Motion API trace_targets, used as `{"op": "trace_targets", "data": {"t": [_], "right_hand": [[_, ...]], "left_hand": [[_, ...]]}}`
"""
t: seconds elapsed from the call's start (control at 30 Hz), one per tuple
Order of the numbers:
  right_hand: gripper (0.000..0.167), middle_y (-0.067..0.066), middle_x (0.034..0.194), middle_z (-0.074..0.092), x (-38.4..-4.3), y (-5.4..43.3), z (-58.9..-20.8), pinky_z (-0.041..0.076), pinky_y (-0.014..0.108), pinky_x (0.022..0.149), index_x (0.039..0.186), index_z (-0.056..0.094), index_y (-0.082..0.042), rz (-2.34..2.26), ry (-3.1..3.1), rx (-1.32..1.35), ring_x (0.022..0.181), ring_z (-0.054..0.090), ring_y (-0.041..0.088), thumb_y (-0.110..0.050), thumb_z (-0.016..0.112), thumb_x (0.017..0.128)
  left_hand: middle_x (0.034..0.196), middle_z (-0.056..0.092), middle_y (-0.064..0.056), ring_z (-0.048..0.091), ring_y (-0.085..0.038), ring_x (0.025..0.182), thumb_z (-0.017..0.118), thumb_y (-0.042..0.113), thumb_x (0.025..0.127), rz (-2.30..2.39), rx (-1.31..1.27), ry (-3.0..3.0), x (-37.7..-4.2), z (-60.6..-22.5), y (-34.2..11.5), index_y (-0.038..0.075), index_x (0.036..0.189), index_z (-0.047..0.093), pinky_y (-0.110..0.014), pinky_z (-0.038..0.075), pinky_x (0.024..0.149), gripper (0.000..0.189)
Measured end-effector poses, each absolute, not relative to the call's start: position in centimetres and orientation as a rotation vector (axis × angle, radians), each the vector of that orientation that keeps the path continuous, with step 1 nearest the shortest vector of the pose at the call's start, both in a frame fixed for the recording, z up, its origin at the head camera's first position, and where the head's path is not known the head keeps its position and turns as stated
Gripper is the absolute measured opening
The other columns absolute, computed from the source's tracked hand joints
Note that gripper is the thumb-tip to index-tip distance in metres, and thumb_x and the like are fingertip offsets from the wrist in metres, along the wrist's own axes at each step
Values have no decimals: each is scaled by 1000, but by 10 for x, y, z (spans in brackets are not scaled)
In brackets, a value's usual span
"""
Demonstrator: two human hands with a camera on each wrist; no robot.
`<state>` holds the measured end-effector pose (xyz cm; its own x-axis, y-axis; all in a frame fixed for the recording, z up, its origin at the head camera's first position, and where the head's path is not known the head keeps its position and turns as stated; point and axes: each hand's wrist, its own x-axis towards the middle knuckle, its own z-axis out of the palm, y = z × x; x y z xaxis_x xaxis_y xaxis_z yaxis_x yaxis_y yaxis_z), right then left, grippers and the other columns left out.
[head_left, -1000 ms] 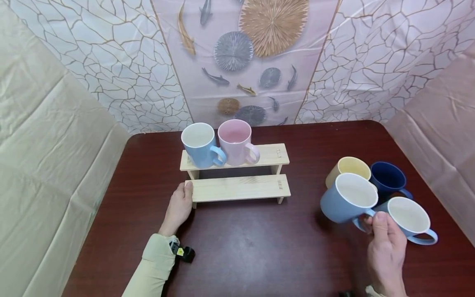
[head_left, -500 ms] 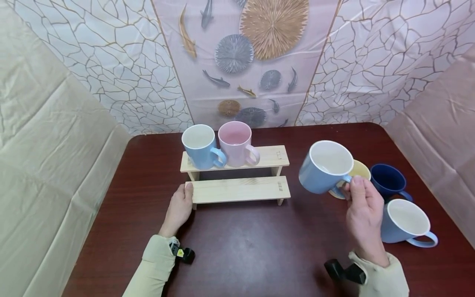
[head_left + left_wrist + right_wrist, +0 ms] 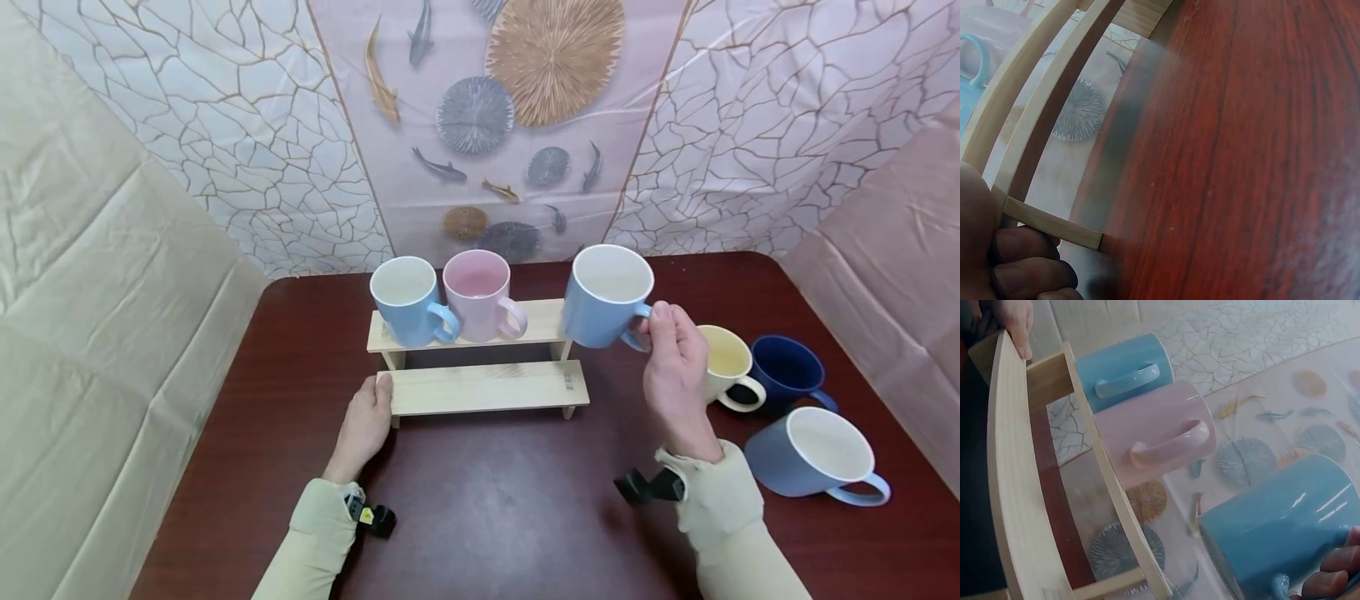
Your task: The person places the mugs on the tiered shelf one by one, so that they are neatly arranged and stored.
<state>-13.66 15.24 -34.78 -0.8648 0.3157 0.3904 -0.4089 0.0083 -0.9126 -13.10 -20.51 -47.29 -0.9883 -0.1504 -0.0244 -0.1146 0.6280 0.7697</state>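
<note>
My right hand point(image 3: 678, 379) pinches the handle of a blue mug point(image 3: 606, 300) with a white inside, held upright. In the head view the mug overlaps the right end of the upper shelf of a two-step wooden rack point(image 3: 480, 388); the right wrist view shows it apart from the shelf's edge. My left hand point(image 3: 363, 427) grips the left end of the lower step, thumb on top and fingers below, as the left wrist view shows. On the upper step stand a light blue mug point(image 3: 408, 308) and a pink mug point(image 3: 480, 302), side by side, handles to the right.
To the right on the dark red table point(image 3: 480, 517) stand a yellow mug point(image 3: 726, 354), a navy mug point(image 3: 786, 367) and another blue mug point(image 3: 795, 454). Patterned cloth point(image 3: 262, 125) hangs behind the table, with plain cloth at both sides.
My right hand has carried the blue mug from above the other mugs leftward and away from me, to the upper shelf's right end. My left hand has stayed on the rack.
</note>
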Motion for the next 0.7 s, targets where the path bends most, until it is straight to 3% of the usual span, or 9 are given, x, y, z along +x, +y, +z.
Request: {"op": "trace_targets", "data": {"t": [0.13,0.33,0.53,0.7], "right_hand": [[36,8,76,47,-148,143,-349,35,31,81,76,51,-1,1893,-1839,79,85,46,18,-21,45,104],[41,18,79,45,-159,133,-357,36,32,81,83,48,9,1815,-1948,76,86,47,21,-25,42,106],[38,28,79,43,-157,121,-350,35,30,76,84,48,14,1789,-1980,89,81,43,31,-16,40,106],[36,14,71,40,-153,111,-340,32,26,67,85,49,16,1742,-2038,104,74,40,30,-13,39,105]], "left_hand": [[95,58,-20,57,-32,95,27,45,106,-1323,234,-2790,-131,-474,-205,-1,116,53,-46,43,82,54],[100,60,-21,58,-32,97,28,45,106,-1329,232,-2788,-130,-474,-204,-2,120,54,-48,44,83,55],[105,61,-23,58,-34,102,29,43,106,-1331,232,-2784,-129,-472,-204,-2,122,54,-49,44,86,54],[106,61,-23,58,-34,102,28,44,106,-1330,233,-2783,-129,-471,-204,-2,121,54,-49,44,86,54]]}}
